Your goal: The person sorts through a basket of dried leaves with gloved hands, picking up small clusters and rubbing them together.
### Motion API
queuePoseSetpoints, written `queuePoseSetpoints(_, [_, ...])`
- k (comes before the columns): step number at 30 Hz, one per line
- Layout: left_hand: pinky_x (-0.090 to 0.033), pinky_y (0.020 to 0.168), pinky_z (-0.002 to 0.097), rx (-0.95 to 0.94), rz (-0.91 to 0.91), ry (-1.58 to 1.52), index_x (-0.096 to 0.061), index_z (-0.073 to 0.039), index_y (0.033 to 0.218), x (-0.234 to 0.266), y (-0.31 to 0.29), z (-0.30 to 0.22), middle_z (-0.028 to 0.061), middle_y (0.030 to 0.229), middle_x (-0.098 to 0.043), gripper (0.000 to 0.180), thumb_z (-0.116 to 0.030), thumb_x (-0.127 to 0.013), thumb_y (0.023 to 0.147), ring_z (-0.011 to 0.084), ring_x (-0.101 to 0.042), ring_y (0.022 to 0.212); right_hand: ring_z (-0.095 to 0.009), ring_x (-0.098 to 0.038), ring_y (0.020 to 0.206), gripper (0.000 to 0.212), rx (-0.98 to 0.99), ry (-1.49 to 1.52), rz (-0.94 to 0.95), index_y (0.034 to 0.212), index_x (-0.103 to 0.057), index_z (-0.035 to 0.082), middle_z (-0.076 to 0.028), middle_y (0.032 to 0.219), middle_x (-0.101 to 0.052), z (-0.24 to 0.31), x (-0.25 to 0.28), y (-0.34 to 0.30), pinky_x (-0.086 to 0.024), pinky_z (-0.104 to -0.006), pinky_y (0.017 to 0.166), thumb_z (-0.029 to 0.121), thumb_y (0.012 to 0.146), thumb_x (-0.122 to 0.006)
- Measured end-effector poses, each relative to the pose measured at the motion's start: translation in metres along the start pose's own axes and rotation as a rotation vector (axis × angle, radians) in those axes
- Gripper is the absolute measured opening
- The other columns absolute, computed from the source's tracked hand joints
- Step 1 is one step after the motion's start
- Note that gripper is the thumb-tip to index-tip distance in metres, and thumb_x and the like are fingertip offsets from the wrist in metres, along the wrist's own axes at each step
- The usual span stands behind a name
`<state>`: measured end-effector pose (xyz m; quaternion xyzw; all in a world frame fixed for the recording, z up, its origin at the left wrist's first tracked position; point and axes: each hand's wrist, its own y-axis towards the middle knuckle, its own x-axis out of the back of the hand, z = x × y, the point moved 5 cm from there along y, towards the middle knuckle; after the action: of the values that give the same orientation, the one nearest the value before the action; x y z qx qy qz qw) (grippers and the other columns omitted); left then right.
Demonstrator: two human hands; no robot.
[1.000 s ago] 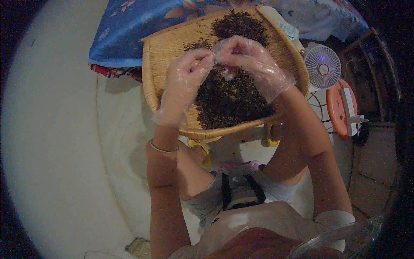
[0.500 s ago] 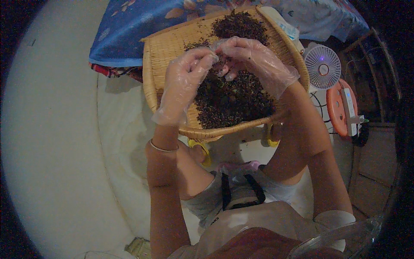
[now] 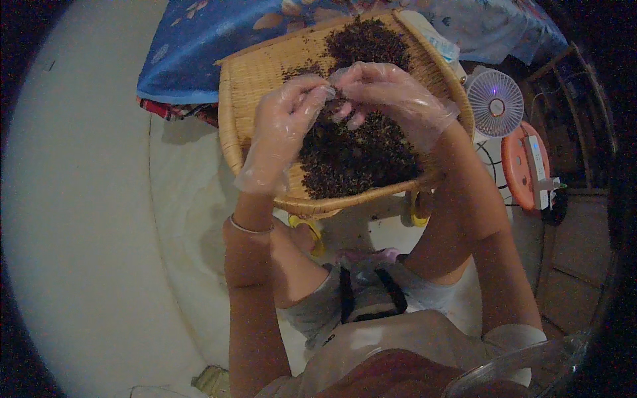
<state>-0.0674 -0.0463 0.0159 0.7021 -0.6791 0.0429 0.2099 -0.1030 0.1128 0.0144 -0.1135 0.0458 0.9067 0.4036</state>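
Both my hands wear clear plastic gloves and meet fingertip to fingertip over a woven bamboo tray (image 3: 249, 99). My left hand (image 3: 286, 119) is pinched closed, thumb against forefinger. My right hand (image 3: 385, 93) is also pinched closed, its fingertips almost touching the left ones. Whatever lies between the fingertips is too small to make out. Beneath them spreads a large heap of dark, crumbly dried plant bits (image 3: 358, 156). A second dark heap (image 3: 368, 43) lies at the tray's far side, with loose bits scattered to its left.
A bed with a blue flowered cover (image 3: 199, 50) stands beyond the tray. To the right are a small white fan (image 3: 495, 103), an orange stool (image 3: 514, 162) and a white power strip (image 3: 536, 166) with cables. My feet in yellow slippers (image 3: 317, 242) are under the tray's near edge.
My right hand has shifted slightly, its fingers dipping a little lower beside the left fingertips. The left hand stays nearly still, and the heaps look the same.
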Motion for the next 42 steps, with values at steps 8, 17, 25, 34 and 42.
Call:
queuePoseSetpoints(8, [-0.04,0.056,0.0209,0.037,-0.01,-0.076,-0.065,-0.003,0.098,-0.003,-0.001,0.0,-0.0015,0.073,-0.058,0.017,-0.017,-0.063,0.089,0.0044,-0.047,0.063,-0.015,-0.061,0.076,0.026,0.03,-0.059,0.043,0.105,-0.06,0.0,-0.007,0.086,-0.063,-0.003,0.001,0.0,-0.052,-0.0269,0.071,0.02,0.089,-0.061])
queuePoseSetpoints(17, [-0.04,0.056,0.0201,0.014,-0.004,-0.084,-0.066,-0.003,0.099,-0.004,-0.001,0.003,-0.0022,0.073,-0.058,0.018,-0.016,-0.064,0.088,0.0036,-0.046,0.063,-0.015,-0.062,0.077,0.03,-0.024,-0.072,0.036,0.105,-0.06,0.0,-0.008,0.09,-0.062,-0.01,0.006,0.002,-0.053,-0.0295,0.073,0.023,0.087,-0.064])
queuePoseSetpoints(25, [-0.036,0.053,0.0212,0.01,-0.03,-0.059,-0.066,-0.003,0.099,-0.003,-0.001,0.004,-0.0048,0.066,-0.05,0.018,-0.017,-0.064,0.087,0.0039,-0.041,0.059,-0.017,-0.063,0.08,0.033,0.007,-0.065,0.086,0.109,-0.057,0.0,-0.007,0.09,-0.062,-0.01,0.004,0.004,-0.053,-0.0295,0.074,0.024,0.087,-0.065])
queuePoseSetpoints(34, [-0.031,0.05,0.0221,0.011,-0.062,-0.051,-0.066,-0.003,0.096,0.002,0.0,0.001,-0.0067,0.061,-0.045,0.017,-0.016,-0.064,0.086,0.0041,-0.037,0.056,-0.017,-0.063,0.083,0.037,-0.064,-0.055,-0.027,0.116,-0.053,0.0,-0.007,0.091,-0.062,-0.005,-0.006,0.001,-0.053,-0.0292,0.073,0.019,0.086,-0.065])
queuePoseSetpoints(42, [-0.029,0.049,0.0216,-0.007,-0.177,0.021,-0.067,-0.003,0.094,0.006,-0.002,-0.006,-0.0064,0.06,-0.043,0.015,-0.015,-0.065,0.086,0.0029,-0.036,0.056,-0.016,-0.063,0.084,0.042,-0.013,0.019,0.006,0.119,-0.051,0.0,-0.006,0.089,-0.062,0.002,-0.005,0.001,-0.053,-0.0289,0.073,0.018,0.085,-0.065])
